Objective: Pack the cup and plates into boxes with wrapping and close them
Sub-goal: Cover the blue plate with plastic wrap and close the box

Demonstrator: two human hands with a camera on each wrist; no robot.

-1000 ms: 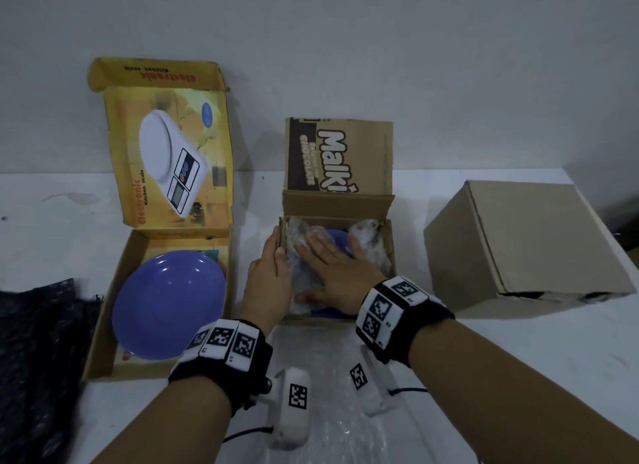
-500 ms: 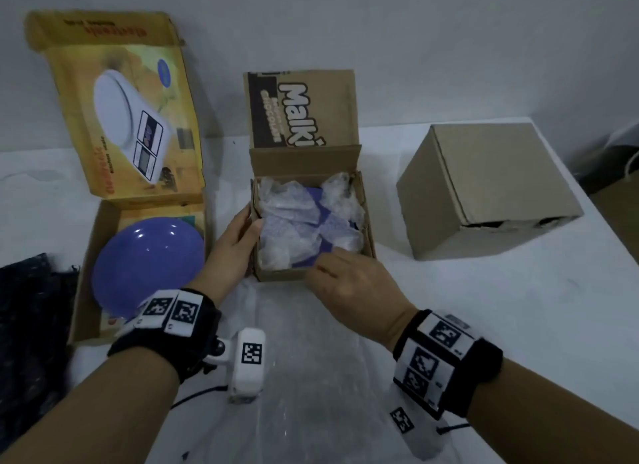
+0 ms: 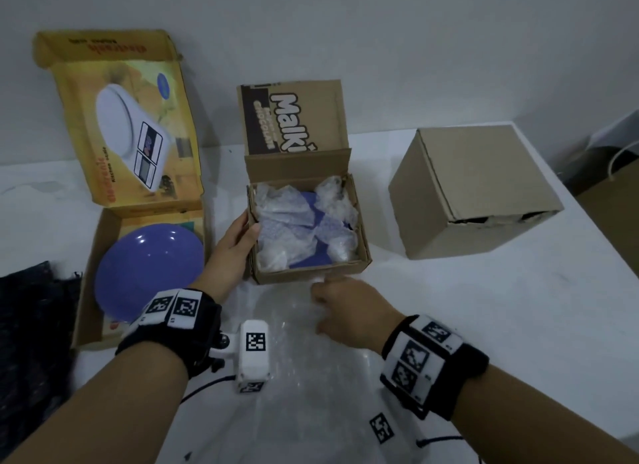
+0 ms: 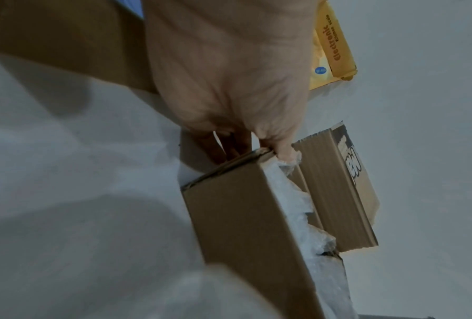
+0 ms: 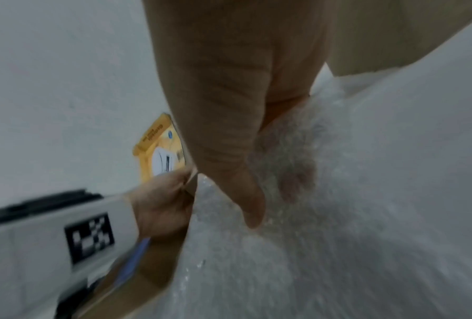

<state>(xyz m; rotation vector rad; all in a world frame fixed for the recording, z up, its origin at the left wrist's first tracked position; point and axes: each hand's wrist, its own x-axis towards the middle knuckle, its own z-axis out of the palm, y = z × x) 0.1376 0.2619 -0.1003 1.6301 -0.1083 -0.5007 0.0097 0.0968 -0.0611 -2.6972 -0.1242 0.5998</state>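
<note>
Cardboard box [image 3: 307, 273] gripped by left hand [image 3: 230, 252]

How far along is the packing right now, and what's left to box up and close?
Done: the plain brown box at right looks closed. In hand: the left hand grips the side of the open Malkist box, where a purple item sits in bubble wrap; the right hand reaches onto the loose bubble wrap sheet on the table. Left: close that lid, then wrap the bare purple plate in the yellow scale box and close it.
</note>
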